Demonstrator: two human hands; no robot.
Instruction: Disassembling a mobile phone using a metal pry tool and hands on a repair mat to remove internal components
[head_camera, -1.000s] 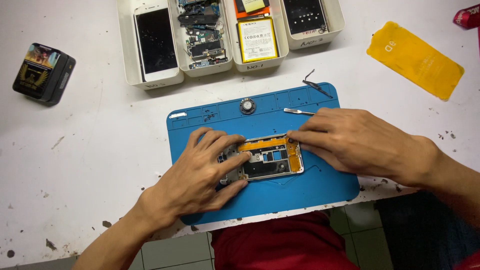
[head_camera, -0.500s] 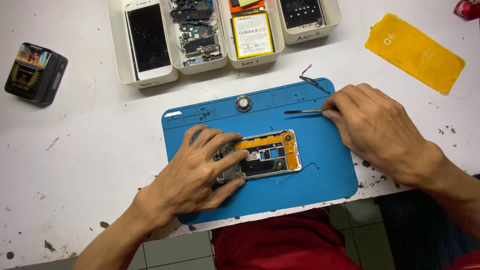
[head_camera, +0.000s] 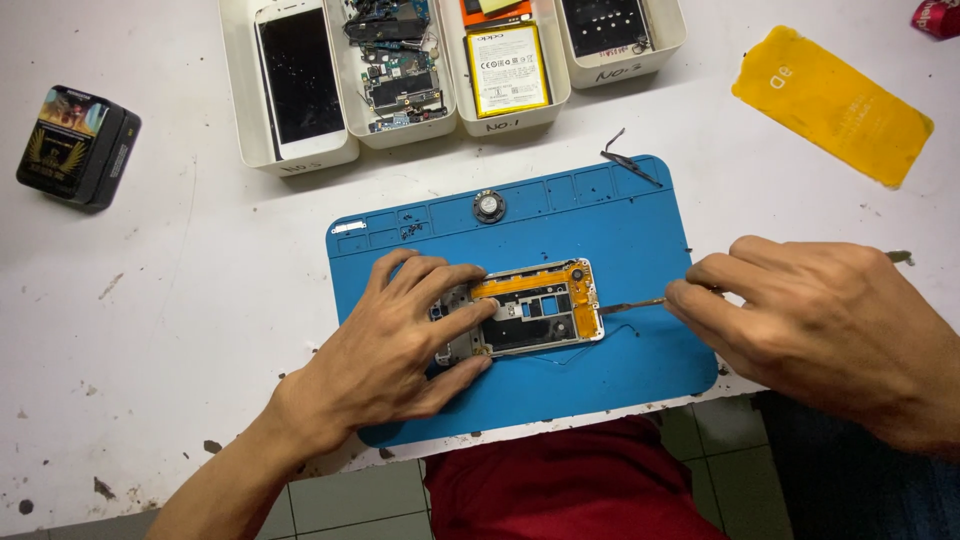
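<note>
I watch the left hand (head_camera: 400, 345) pin the phone frame (head_camera: 530, 308) while the right hand (head_camera: 800, 315), at three o'clock, pinches a thin tool (head_camera: 630, 304) that could slip and gouge it.

Mat (head_camera: 620, 360) is bright blue on a white, grime-speckled bench (head_camera: 180, 300). The phone frame (head_camera: 530, 310) is silver with an orange band and black cutouts. Trays (head_camera: 300, 160) are white, one battery (head_camera: 510, 68) yellow-edged. Yellow sheet (head_camera: 830, 100) off right, black-and-gold box (head_camera: 75, 145) off left.
</note>
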